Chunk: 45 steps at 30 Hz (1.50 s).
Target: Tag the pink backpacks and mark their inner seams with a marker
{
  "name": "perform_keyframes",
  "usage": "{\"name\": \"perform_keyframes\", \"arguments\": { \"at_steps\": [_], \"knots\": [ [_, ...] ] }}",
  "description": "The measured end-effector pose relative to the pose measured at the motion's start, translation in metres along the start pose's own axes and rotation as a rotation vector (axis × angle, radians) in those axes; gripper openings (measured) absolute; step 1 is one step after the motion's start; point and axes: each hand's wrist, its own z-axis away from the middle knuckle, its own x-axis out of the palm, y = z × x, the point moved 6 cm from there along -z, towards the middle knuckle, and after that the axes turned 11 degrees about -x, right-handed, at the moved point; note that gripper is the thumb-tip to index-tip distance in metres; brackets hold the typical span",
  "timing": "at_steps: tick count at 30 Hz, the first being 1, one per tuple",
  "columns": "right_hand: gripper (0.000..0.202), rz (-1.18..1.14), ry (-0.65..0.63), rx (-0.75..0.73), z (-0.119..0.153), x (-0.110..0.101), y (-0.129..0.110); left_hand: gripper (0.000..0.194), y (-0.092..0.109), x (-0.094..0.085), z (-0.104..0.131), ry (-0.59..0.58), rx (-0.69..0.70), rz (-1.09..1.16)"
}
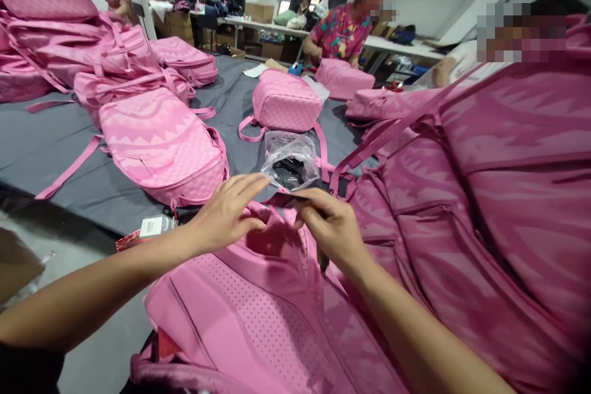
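Observation:
A pink backpack (272,314) lies in front of me with its dotted back panel up. At its top, my right hand (330,225) is closed, thumb and fingers pinching a thin dark piece (289,197) at the pink edge. My left hand (228,212) is beside it, fingers stretched out and thumb apart, over the top of the backpack; nothing shows in its grip. Just beyond both hands sits a clear plastic bag (290,151) with black items inside.
Pink backpacks are piled on the grey-covered table (231,92) at the left. A large stack of pink backpacks (508,197) rises close on the right. Another pink backpack (286,101) stands ahead. A person (344,31) works across the table. A tag (154,226) hangs at the near edge.

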Motion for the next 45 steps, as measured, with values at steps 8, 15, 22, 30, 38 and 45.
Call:
{"name": "perform_keyframes", "arguments": {
  "at_steps": [8,15,22,30,38,45],
  "knots": [
    [0.018,-0.088,-0.05,0.137,0.026,0.017,-0.041,0.017,0.014,0.011,0.037,-0.032,-0.204,0.394],
    [0.025,0.444,-0.292,-0.007,0.027,0.041,-0.041,0.037,-0.037,-0.012,0.08,0.248,-0.29,0.117],
    [0.027,0.552,-0.795,0.0,0.037,0.095,-0.027,0.076,-0.076,0.028,0.098,0.007,-0.463,0.053],
    [0.027,0.678,-0.872,-0.034,0.035,0.114,-0.017,0.072,-0.081,0.033,0.099,0.074,-0.499,0.096],
    [0.023,0.272,-0.492,0.027,0.033,0.086,-0.054,0.066,-0.051,0.004,0.099,0.242,-0.388,0.307],
    [0.032,-0.443,-0.8,0.278,0.076,0.106,-0.084,0.095,-0.004,0.011,0.104,-0.109,-0.194,0.247]
  ]
}}
